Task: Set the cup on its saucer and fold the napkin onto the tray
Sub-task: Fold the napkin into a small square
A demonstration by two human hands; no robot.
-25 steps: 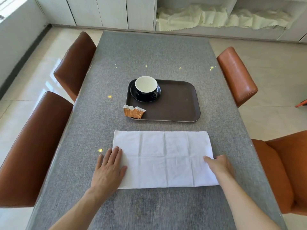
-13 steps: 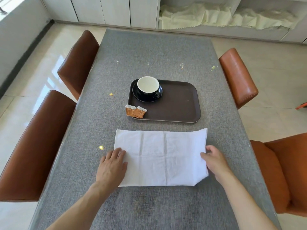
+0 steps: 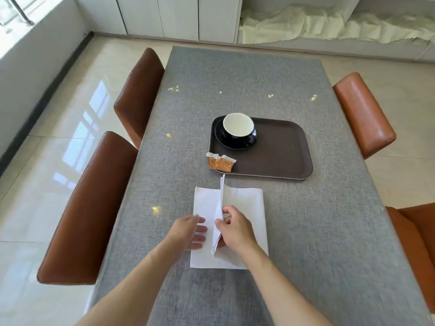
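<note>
- Right hand (image 3: 231,228) pinching the raised edge of the white napkin (image 3: 244,208) between thumb and fingers, holding that flap upright above the half lying flat.
- Left hand (image 3: 188,231) open and flat, fingers spread loosely on the napkin's left part, pressing it to the tabletop (image 3: 235,74); holding nothing.
- Both forearms bare, reaching in from the near edge and converging over the cloth.
- Napkin mid-fold: lower layer flat on the grey tabletop, upper flap standing nearly vertical along the centre line, its far corner pointing toward the tray (image 3: 282,149).
- Napkin entirely off the tray, just near of its front rim, not touching it.
- Small orange packets (image 3: 220,162) resting on the tray's near-left corner, overhanging the rim slightly toward the tabletop.
- Dark brown rectangular tray lying flat around the middle of the tabletop, right part bare.
- Black saucer (image 3: 226,143) in the tray's far-left corner.
- Cup (image 3: 239,127), black outside and white inside, upright on the saucer, handle toward the near right; appears empty.
- Grey woven covering over the whole tabletop, small bright light spots scattered across it.
- Brown leather chairs (image 3: 94,203) along the left side, orange-brown ones on the right.
- Glossy pale tiled floor (image 3: 58,128) all around, white cabinets at the far wall, pale crumpled cloth (image 3: 317,24) on a low shelf there.
</note>
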